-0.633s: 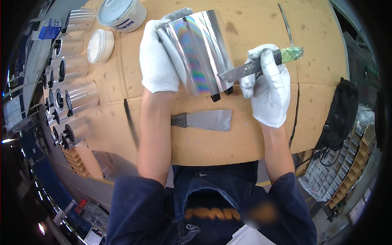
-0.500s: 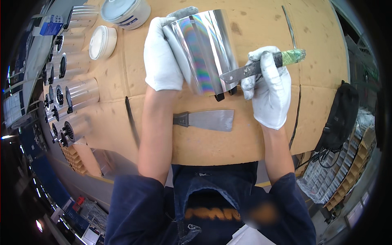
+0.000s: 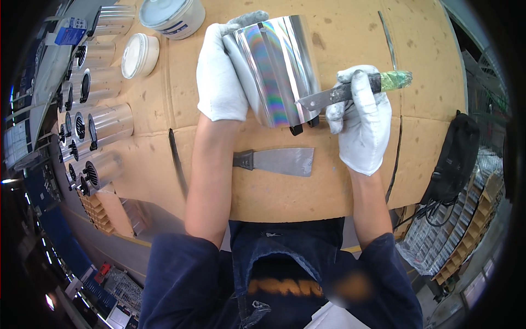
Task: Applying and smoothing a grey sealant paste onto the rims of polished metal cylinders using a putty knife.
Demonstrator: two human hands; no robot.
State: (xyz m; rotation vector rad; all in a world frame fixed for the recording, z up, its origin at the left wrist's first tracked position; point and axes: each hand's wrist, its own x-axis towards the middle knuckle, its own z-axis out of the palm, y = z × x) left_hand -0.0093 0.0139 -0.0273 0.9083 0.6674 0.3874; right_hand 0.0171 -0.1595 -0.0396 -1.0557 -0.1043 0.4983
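Observation:
My left hand, in a white glove, grips a shiny metal cylinder by its left side and far rim. Rainbow bands run down its polished wall, and small black tabs stick out at its near end. My gloved right hand is closed around a knife with a flat grey blade and a handle wrapped in green at the end. The blade points left, its tip at the cylinder's lower right side; I cannot tell if it touches. A wide scraper with a dark handle lies on the cardboard just nearer to me.
Brown cardboard covers the table. Several clear cylinders with black fittings line the left edge. A white bucket and a smaller white tub stand at the far left. A black bag hangs by the right edge.
The view has shifted very slightly. The cylinder, the knife and both hands keep nearly the same places relative to each other.

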